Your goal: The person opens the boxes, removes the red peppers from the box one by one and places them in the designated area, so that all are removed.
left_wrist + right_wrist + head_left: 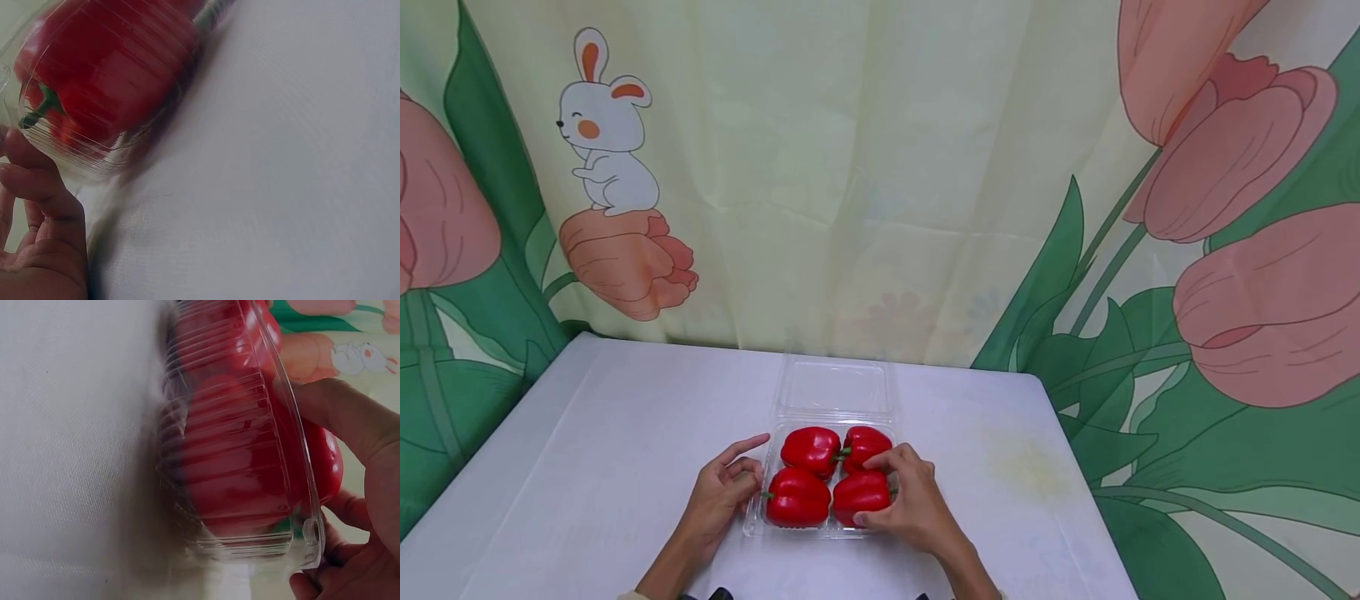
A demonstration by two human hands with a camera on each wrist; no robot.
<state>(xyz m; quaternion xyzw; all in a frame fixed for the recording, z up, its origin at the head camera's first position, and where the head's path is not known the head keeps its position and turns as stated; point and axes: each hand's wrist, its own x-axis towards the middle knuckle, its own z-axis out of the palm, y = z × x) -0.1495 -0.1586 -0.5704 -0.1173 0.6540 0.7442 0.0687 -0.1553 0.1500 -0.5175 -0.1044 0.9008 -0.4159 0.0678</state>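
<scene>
A clear plastic clamshell box (762,527) lies on the table with its lid (835,387) folded back. Several glossy red bell peppers with green stems fill its base. My right hand (913,500) grips the near right bell pepper (859,493), thumb on the near side and fingers on the far side. In the right wrist view that pepper (234,462) shows through the ribbed wall. My left hand (722,496) is at the box's left rim, index finger extended, the others loosely bent. Beside it sits the near left bell pepper (799,498); its fingertips (19,147) appear to touch the rim.
Behind the near pair lie a far left bell pepper (808,450) and a far right bell pepper (863,442). A white cloth covers the table (625,433). A curtain (850,183) printed with tulips and a rabbit hangs behind its back edge.
</scene>
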